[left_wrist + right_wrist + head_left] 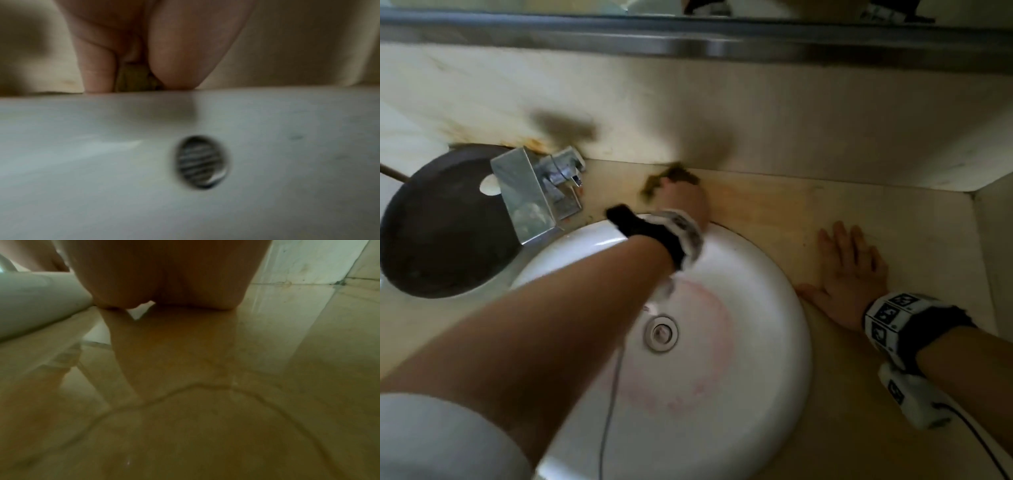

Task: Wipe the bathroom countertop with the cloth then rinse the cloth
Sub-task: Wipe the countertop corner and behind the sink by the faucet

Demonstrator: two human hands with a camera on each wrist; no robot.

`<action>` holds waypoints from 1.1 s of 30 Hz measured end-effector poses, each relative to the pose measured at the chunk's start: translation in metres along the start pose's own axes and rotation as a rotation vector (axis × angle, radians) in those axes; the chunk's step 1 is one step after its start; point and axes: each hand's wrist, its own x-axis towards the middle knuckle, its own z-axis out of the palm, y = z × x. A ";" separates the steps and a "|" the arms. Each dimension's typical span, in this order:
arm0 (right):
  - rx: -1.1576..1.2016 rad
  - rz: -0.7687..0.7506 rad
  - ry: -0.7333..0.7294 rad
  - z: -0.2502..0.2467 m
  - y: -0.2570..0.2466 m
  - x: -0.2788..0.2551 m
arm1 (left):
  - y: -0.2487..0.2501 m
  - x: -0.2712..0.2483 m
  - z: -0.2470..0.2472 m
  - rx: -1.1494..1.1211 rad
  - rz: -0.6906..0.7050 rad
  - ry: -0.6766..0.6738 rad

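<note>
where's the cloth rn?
Head view: the cloth is under the left hand on the countertop, behind the sink, right of the faucet, against the back wall.

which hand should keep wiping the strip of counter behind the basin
Left. The left hand already grips the cloth on the countertop behind the sink, by the wall. The right hand lies flat and empty beside the basin.

Right hand (164,275) flat on countertop (205,402)
</note>
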 end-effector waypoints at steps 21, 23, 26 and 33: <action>0.013 -0.015 0.017 0.002 0.001 0.000 | -0.009 0.023 0.012 0.051 -0.052 0.125; 0.007 -0.017 0.012 0.001 0.000 -0.001 | -0.039 0.037 0.019 0.052 -0.135 0.147; -0.010 -0.020 0.013 0.002 0.001 -0.001 | -0.037 0.039 0.015 0.043 -0.147 0.042; -0.020 -0.023 0.019 0.000 -0.001 -0.002 | 0.106 -0.016 0.003 -0.030 0.262 0.064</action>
